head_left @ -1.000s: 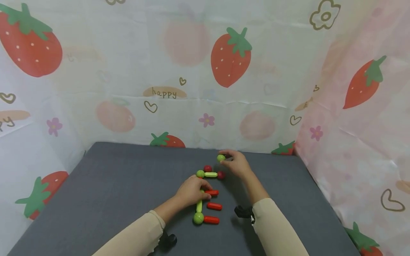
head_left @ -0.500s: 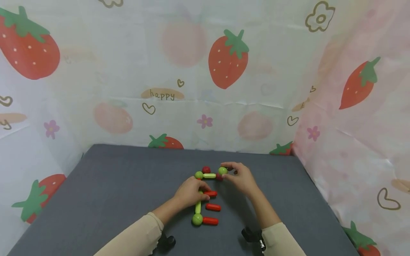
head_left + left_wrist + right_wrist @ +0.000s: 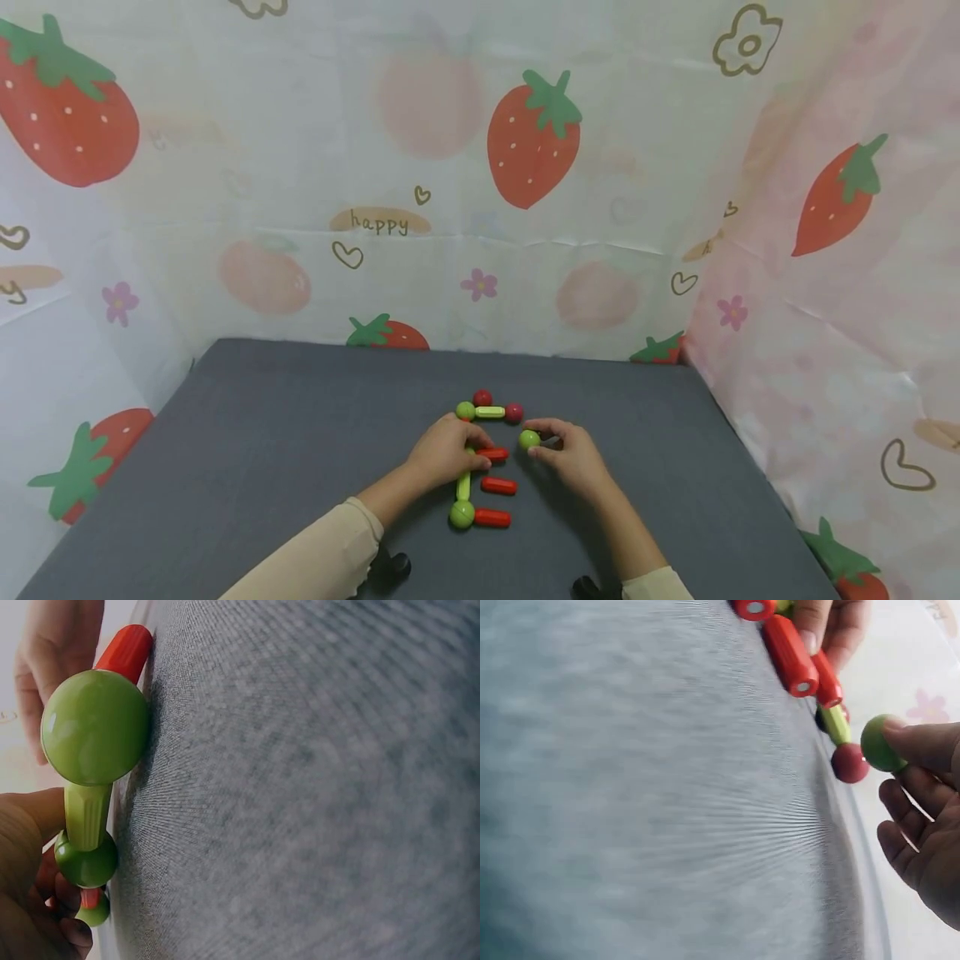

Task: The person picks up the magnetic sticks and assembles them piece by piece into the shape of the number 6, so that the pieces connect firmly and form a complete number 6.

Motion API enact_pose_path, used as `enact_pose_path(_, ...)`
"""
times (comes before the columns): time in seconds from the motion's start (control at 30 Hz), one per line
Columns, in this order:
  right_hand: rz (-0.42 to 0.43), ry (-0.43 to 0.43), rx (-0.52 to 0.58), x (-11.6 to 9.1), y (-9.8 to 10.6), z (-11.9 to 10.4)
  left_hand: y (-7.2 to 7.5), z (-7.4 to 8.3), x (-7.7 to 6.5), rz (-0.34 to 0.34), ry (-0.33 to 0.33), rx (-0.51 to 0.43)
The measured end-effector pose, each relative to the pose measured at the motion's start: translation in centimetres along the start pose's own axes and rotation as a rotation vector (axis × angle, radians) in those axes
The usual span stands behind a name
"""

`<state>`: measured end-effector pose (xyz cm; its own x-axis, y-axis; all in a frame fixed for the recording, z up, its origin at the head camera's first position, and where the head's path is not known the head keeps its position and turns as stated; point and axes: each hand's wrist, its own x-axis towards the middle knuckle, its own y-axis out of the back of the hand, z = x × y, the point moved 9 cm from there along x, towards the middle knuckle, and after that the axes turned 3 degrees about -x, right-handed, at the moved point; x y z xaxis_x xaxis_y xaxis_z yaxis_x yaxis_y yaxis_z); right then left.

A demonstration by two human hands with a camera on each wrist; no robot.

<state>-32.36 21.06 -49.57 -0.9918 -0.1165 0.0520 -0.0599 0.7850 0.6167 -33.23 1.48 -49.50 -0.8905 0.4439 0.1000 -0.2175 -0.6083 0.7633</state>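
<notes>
My right hand (image 3: 576,460) pinches a light green ball (image 3: 529,439) between thumb and fingertips, above the table and right of the joined magnetic building pieces. The left hand (image 3: 446,450) grips the middle of those pieces, around a green ball (image 3: 86,862) and near a red stick (image 3: 492,454). A yellow-green stick (image 3: 464,486) runs down to another green ball (image 3: 462,515), where a red stick (image 3: 492,518) points right. At the far end, a yellow-green stick (image 3: 491,412) lies between a green ball (image 3: 466,411) and a dark red ball (image 3: 513,412). Fingers hide part of the join.
A separate red stick (image 3: 498,485) lies between the other two red ones, with a silver end showing in the right wrist view. Another dark red ball (image 3: 483,398) is at the back. The grey table (image 3: 300,433) meets strawberry-print cloth walls (image 3: 300,167).
The right hand has brought its green ball from behind the far pieces toward the person, past the right-hand red ball. The left hand keeps its grip in place.
</notes>
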Motion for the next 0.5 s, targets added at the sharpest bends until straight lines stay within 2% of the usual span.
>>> enact_pose_path(0.27,-0.052,0.032,0.050,-0.5,-1.1,0.2,0.0,-0.3,0.0,0.004,0.006,-0.005)
enact_pose_path(0.5,-0.083,0.044,0.043,-0.6,-2.1,0.5,-0.1,-0.2,0.0,-0.003,-0.008,0.009)
